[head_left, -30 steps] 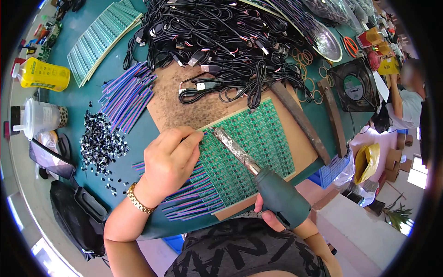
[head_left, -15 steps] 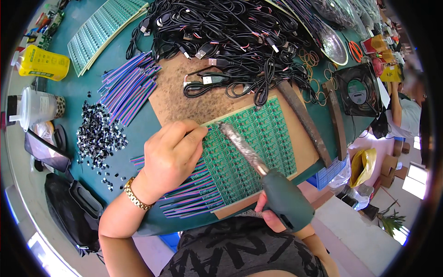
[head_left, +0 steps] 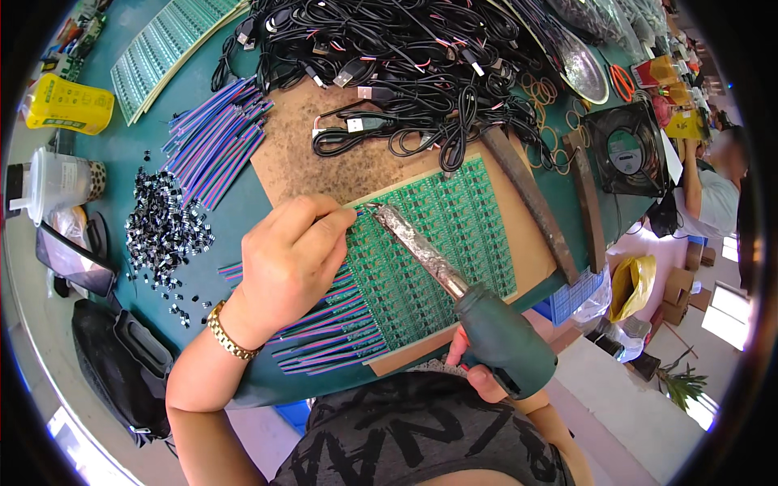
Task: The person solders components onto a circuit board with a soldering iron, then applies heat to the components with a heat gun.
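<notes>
My right hand (head_left: 474, 374) grips a green-handled soldering iron (head_left: 462, 296); its crusted tip touches the upper left corner of a green circuit board panel (head_left: 442, 239). That panel lies on a brown board (head_left: 324, 162). My left hand (head_left: 288, 263), with a gold bracelet at the wrist, rests on the panel's left edge, fingers pinched together by the iron's tip; what they pinch is too small to tell. Purple and blue wire pieces (head_left: 324, 336) stick out from the panel's left side under this hand.
A heap of black cables (head_left: 405, 57) fills the far side. A loose bundle of purple wires (head_left: 215, 142) and several small black parts (head_left: 162, 235) lie left. More green panels (head_left: 162, 53), a yellow container (head_left: 69, 101), a phone (head_left: 73, 263), a fan (head_left: 628, 150), another person (head_left: 713, 186).
The iron's tip and my left hand's fingers have stayed together at the panel's upper left corner, shifting only slightly. The view has tilted a little.
</notes>
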The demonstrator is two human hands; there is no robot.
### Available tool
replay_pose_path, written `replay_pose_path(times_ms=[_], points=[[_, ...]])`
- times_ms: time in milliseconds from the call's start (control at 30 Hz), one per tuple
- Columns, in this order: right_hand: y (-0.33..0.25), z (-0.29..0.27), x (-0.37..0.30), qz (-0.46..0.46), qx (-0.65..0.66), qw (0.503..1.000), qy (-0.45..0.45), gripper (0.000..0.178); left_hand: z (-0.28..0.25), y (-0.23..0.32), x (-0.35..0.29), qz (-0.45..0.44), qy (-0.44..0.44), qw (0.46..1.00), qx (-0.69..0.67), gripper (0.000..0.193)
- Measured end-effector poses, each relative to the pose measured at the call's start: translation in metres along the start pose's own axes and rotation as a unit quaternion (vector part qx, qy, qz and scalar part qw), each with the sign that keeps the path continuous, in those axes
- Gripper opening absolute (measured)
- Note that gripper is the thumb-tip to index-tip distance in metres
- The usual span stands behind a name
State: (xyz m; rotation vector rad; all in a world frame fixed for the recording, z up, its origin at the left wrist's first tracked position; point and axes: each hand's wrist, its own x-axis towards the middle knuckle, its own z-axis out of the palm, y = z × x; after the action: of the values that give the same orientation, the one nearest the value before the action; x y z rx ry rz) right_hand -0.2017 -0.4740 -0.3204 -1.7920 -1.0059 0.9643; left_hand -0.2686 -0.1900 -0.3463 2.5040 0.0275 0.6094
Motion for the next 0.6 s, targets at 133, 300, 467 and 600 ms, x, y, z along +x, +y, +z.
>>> replay_pose_path(times_ms=[133, 300, 467, 600], points=[[0.005, 0.012, -0.014, 0.021, -0.078, 0.996, 0.030, 0.048, 0.000, 0.000, -0.001, 0.003, 0.004, 1.000, 0.000, 0.021], [0.000, 0.015, -0.006, 0.009, -0.086, 0.994, 0.062, 0.045, 0.000, 0.000, 0.000, 0.005, 0.002, 1.000, -0.005, 0.021], [-0.011, 0.013, 0.003, -0.005, -0.032, 0.995, 0.091, 0.026, 0.002, -0.005, -0.002, 0.020, 0.015, 1.000, -0.001, 0.022], [-0.013, 0.019, -0.007, 0.031, 0.050, 0.988, 0.144, 0.031, 0.003, -0.004, 0.000, 0.022, 0.016, 1.000, 0.003, 0.021]])
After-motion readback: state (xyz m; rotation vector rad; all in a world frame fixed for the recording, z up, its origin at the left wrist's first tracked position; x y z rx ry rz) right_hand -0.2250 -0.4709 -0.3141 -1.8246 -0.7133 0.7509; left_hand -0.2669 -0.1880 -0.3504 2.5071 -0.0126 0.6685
